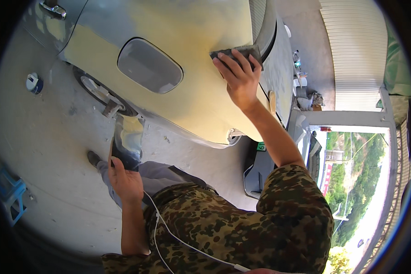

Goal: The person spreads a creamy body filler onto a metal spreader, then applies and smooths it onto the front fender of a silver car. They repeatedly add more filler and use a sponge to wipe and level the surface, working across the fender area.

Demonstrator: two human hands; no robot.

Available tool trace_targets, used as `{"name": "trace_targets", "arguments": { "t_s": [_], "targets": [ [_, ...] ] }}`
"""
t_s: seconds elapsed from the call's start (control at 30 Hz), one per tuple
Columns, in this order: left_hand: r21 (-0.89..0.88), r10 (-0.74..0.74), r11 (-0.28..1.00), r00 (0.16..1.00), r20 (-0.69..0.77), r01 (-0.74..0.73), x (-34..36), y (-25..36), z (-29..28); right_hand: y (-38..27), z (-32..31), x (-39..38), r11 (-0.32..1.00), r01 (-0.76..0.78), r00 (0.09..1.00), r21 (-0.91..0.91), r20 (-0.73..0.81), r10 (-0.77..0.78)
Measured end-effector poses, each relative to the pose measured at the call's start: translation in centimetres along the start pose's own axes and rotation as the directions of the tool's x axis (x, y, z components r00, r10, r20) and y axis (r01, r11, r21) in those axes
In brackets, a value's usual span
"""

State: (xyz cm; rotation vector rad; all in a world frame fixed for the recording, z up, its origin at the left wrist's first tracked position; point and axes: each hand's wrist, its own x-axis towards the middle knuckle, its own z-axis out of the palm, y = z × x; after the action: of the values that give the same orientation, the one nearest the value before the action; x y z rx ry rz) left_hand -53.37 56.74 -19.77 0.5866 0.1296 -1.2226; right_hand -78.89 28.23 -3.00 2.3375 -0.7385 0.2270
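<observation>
Yellow filler coats the car body panel (187, 91) around the grey fuel flap (149, 65). Head view: right hand (239, 77) lies flat on a dark sanding block (240, 52), fingers spread over its lower face, pressing it against the panel near the rear edge; the block shows above the fingertips. Left hand (124, 180) hangs low beside the knee, fingers curled round a folded sheet of sandpaper (127, 141) that stands up from the grip. Wheel (102, 93) rests on concrete floor (55, 150).
</observation>
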Motion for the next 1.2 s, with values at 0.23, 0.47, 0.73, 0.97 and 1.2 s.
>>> {"name": "trace_targets", "arguments": {
  "t_s": [0.23, 0.47, 0.73, 0.97, 1.2],
  "targets": [
    [0.048, -0.037, 0.998, 0.999, 0.013, 0.037, 0.0, -2.1, 4.1, 0.1, -0.2, -4.2, 0.970, -0.241, 0.970, 0.023, 0.018, 0.241],
    [0.130, -0.092, 0.987, 0.995, -0.040, 0.096, -0.8, -4.0, 6.5, 0.3, -1.3, -6.9, 0.889, -0.449, 0.893, 0.093, 0.068, 0.445],
    [0.185, -0.104, 0.978, 0.993, 0.049, 0.094, -2.0, -4.2, 8.6, 0.0, -3.3, -9.5, 0.827, -0.546, 0.837, 0.134, 0.133, 0.531],
    [0.167, -0.125, 0.981, 0.983, 0.131, 0.102, -4.9, -3.4, 13.1, 1.7, -9.2, -11.7, 0.806, -0.574, 0.805, 0.146, 0.281, 0.522],
    [0.069, -0.206, 0.978, 0.887, 0.413, 0.196, -7.2, -4.9, 16.6, 3.5, -16.8, -12.8, -0.068, -0.760, 0.397, 0.646, 0.545, 0.739]
  ]
}}
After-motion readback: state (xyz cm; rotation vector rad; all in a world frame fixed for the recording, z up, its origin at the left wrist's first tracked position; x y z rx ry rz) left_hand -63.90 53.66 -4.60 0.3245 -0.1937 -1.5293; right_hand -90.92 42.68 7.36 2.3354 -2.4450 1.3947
